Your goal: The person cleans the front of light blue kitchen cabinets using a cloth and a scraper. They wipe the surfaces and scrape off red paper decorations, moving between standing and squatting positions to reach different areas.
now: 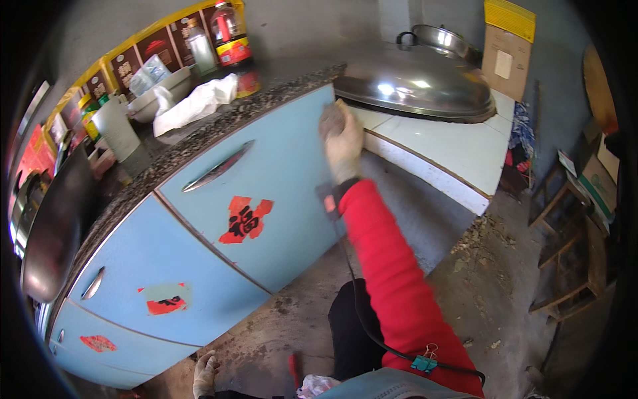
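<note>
My right hand point(345, 142), in a pale glove and red sleeve, grips a grey-brown scouring pad point(333, 121). It presses the pad at the upper right edge of a light blue cabinet door point(289, 164), just under the stone countertop. This door has a long metal handle point(219, 166) and a torn red paper decoration point(245, 220) with black writing. Low in the view hangs my left hand point(205, 375), gloved too, near the bottom edge of the cabinets. Its fingers look loosely curled, and part of the palm is hidden.
A large domed metal lid point(413, 85) covers the white-tiled stove point(448, 144). Bottles, a white cloth point(199, 102) and a bowl point(172, 90) stand on the granite countertop point(164, 164). A dark wok point(60, 239) juts over its left end. Wooden stools point(573, 269) stand at right.
</note>
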Demonstrator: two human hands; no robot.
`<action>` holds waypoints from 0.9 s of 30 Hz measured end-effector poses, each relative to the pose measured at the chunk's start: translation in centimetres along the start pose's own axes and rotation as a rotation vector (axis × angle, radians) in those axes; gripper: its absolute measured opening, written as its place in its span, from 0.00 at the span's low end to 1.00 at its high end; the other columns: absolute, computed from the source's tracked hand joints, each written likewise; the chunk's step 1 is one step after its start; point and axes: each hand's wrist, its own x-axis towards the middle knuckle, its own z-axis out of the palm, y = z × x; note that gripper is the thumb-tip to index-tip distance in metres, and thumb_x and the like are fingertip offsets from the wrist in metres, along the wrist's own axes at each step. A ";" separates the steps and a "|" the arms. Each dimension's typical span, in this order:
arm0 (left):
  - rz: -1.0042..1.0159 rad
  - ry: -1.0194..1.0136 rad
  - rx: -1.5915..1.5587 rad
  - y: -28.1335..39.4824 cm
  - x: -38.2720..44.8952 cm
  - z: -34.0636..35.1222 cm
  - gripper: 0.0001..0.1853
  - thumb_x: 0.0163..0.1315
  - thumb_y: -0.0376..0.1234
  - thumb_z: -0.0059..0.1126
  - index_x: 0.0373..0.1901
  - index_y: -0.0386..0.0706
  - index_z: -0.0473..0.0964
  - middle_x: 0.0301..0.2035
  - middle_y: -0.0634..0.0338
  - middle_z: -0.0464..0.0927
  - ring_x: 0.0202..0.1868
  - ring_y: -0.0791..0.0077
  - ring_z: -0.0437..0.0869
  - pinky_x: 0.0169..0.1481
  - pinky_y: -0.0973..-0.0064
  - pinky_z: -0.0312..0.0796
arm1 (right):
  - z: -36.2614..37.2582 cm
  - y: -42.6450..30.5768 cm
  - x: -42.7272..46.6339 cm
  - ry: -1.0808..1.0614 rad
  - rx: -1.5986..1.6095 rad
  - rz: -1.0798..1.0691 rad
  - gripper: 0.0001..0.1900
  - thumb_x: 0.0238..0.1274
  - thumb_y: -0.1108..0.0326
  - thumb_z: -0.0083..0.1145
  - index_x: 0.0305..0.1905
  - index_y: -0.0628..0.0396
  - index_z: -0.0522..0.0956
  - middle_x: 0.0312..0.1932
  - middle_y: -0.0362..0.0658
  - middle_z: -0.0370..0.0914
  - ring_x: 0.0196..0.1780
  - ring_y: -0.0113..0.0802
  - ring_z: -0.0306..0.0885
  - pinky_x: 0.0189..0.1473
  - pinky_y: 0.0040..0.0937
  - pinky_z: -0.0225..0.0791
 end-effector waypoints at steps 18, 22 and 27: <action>0.057 -0.078 0.007 1.0 2.5 2.4 0.22 0.71 0.41 0.60 0.62 0.40 0.76 0.49 0.60 0.82 0.46 0.74 0.82 0.50 0.76 0.75 | -1.5 0.3 -15.9 0.011 0.392 0.454 0.17 0.69 0.70 0.60 0.59 0.56 0.72 0.41 0.42 0.78 0.44 0.33 0.80 0.45 0.33 0.77; 0.090 -0.067 0.011 0.7 1.1 1.0 0.23 0.72 0.39 0.59 0.65 0.39 0.74 0.48 0.60 0.81 0.46 0.76 0.82 0.51 0.76 0.75 | 1.0 -3.4 -18.4 -0.072 0.280 0.611 0.27 0.65 0.76 0.62 0.68 0.55 0.69 0.56 0.46 0.71 0.57 0.38 0.73 0.56 0.36 0.76; 0.043 -0.060 0.049 0.2 2.3 0.7 0.24 0.73 0.37 0.58 0.67 0.38 0.72 0.49 0.60 0.80 0.46 0.77 0.81 0.51 0.77 0.75 | 2.3 -6.8 -23.8 -0.458 -0.244 0.026 0.17 0.60 0.71 0.68 0.54 0.56 0.79 0.61 0.46 0.68 0.63 0.34 0.67 0.43 0.34 0.78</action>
